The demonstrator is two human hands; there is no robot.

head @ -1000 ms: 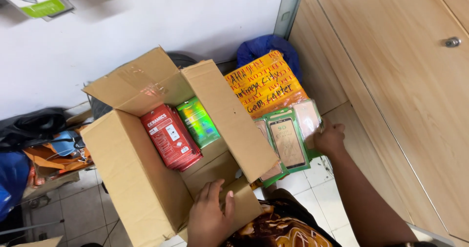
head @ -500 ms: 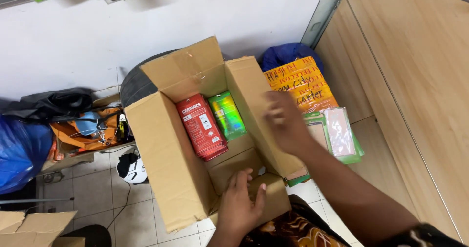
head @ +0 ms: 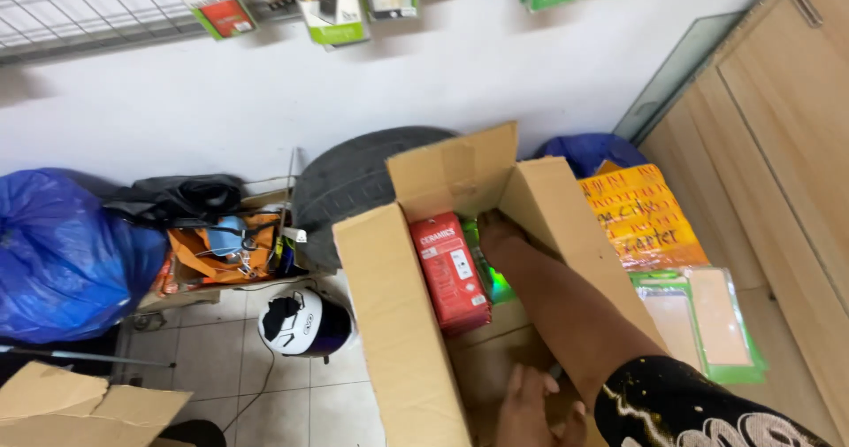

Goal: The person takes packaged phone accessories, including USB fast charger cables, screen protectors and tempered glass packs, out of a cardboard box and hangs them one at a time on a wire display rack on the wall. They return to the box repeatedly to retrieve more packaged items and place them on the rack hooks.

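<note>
Right hand (head: 497,235) is deep in the open cardboard box (head: 398,323), fingers on the shiny green packet (head: 495,281) beside the red packet (head: 451,270); whether it's pinching, I cannot tell. Left hand (head: 531,407) lies spread on the near flap. Looks like the reach-in step; a firm hold on the packet is needed before lifting.

We are seeing the cardboard box (head: 398,323) standing on the floor (head: 221,385), a tyre (head: 354,182) behind it and a helmet (head: 305,323) lying left of it. Inside, the right hand (head: 497,235) is reaching beside an upright packet (head: 453,270), perhaps touching another packet (head: 497,283). The left hand (head: 531,407) is resting at the near flap.
</note>
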